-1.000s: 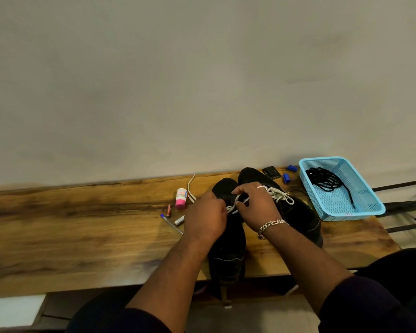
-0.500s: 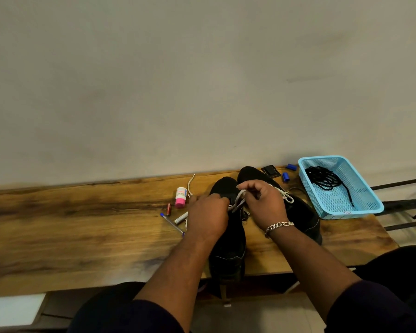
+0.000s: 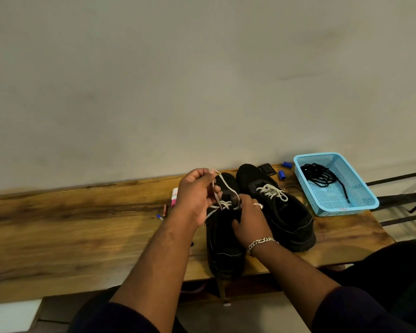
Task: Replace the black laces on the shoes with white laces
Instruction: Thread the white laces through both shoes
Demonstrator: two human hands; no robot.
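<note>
While the left hand [image 3: 197, 193] pinched the white lace [image 3: 222, 186] and drew it up, the right hand [image 3: 249, 219] gripped the near shoe [image 3: 222, 243] on the worktop [image 3: 82, 236]. Beside that shoe, its mate [image 3: 281, 212] was laced. Next, I'd guess: another eyelet.

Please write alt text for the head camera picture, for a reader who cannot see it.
A person's left hand pulls a white lace up from the nearer black shoe on a wooden table, while the right hand holds that shoe. The second shoe already has white laces; black laces lie in a blue basket.
</note>
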